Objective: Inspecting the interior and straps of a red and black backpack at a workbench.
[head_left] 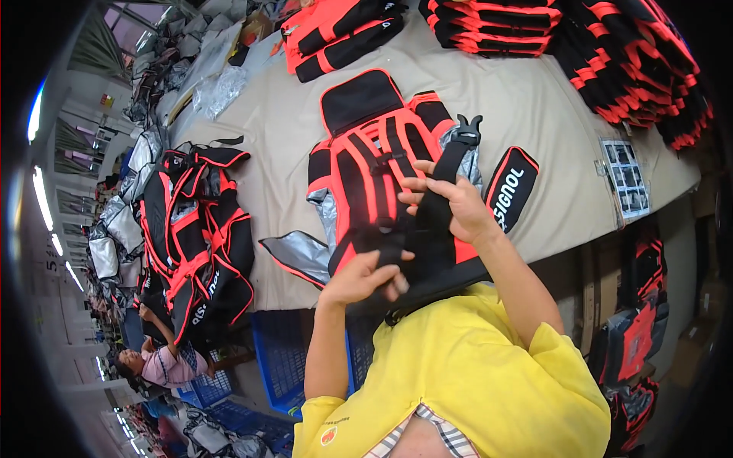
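A black backpack with bright orange-red panels and silver lining lies on the table before me, its black top flap away from me. In my right hand is a wide black strap, passing between thumb and fingers. A black plastic buckle sticks up at the strap's far end. Lower and to the left, my left hand is curled at black webbing near the pack's bottom; its fingertips are slightly blurred. Silver-lined side flap spreads out to the left, and a black panel with orange edging lies at the right.
The beige-covered table holds folded packs and stacked orange-black pieces at the back, with more at right. Another pack hangs over the left edge, near a co-worker. Blue crates stand below.
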Available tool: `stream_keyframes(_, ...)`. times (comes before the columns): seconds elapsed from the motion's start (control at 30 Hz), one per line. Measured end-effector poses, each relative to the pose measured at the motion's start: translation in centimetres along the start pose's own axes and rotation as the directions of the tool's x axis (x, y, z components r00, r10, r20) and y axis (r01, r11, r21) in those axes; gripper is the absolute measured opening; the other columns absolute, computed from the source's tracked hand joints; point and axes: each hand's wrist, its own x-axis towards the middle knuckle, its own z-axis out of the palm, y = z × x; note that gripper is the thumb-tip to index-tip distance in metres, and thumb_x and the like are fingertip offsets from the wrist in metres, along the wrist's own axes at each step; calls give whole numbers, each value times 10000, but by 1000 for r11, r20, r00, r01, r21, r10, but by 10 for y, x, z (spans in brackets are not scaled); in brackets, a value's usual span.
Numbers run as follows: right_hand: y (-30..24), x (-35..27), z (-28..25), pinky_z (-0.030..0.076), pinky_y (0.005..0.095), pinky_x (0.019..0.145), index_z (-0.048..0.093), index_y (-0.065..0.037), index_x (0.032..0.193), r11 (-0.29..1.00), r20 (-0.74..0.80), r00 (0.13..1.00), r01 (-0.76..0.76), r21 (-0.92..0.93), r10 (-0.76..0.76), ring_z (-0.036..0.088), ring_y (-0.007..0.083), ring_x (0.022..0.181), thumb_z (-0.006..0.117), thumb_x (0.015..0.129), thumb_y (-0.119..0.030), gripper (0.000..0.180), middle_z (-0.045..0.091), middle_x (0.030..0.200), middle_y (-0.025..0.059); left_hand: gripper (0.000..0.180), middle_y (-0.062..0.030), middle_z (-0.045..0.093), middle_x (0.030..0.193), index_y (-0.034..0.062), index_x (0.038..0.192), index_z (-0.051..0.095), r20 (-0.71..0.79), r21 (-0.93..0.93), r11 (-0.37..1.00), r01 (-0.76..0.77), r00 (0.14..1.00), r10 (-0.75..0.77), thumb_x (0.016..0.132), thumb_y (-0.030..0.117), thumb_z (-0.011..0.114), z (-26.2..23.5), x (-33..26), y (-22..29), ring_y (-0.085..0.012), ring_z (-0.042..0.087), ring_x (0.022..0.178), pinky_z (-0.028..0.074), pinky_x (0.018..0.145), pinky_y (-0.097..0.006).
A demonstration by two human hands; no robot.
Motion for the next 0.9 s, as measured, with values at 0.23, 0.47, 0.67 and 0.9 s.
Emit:
stream_keyframes(0.23, 16, -30, -14, 569, 457, 860, 482, 10, 1430, 983, -119, 982, 156, 94, -144, 668, 276, 892, 522, 1066, -118, 388, 647, 980, 126, 238, -100, 794, 1152, -48, 1248, 722, -224, 553, 738, -387, 784, 579, 1043, 42, 640, 13, -12, 76, -178, 739, 1127, 538, 1016, -313)
stream_keyframes(0.47, -51, -58, 33, 527, 366, 977, 431, 80, 1452, 714, 69, 803, 562, -418, -592, 682, 201, 978, 441, 1116, -134, 398, 713, 1032, 121, 576, -126, 756, 1156, -8, 1482, 535, -440, 793, 592, -145, 536, 721, 929, -158, 470, -13, -12, 113, -202, 744, 1076, 589, 938, -343)
stream_keyframes(0.67, -81, -75, 31, 541, 348, 864, 450, 59, 1487, 367, 217, 532, 775, -514, -819, 641, 162, 818, 580, 1055, -63, 467, 657, 955, 91, 880, -165, 742, 1103, 2, 1642, 179, -653, 365, 694, -620, 361, 666, 865, -243, 512, -14, 2, 106, -205, 761, 984, 581, 730, -264)
stream_keyframes(0.9, -66, 1, 68, 547, 318, 911, 354, 31, 1561, 275, 126, 461, 704, -655, -879, 616, 206, 1042, 673, 939, 42, 699, 546, 1280, 143, 716, -168, 657, 1012, -74, 1524, 338, -572, 793, 584, -171, 122, 812, 913, -36, 709, -32, 35, 98, -326, 688, 879, 540, 816, -406)
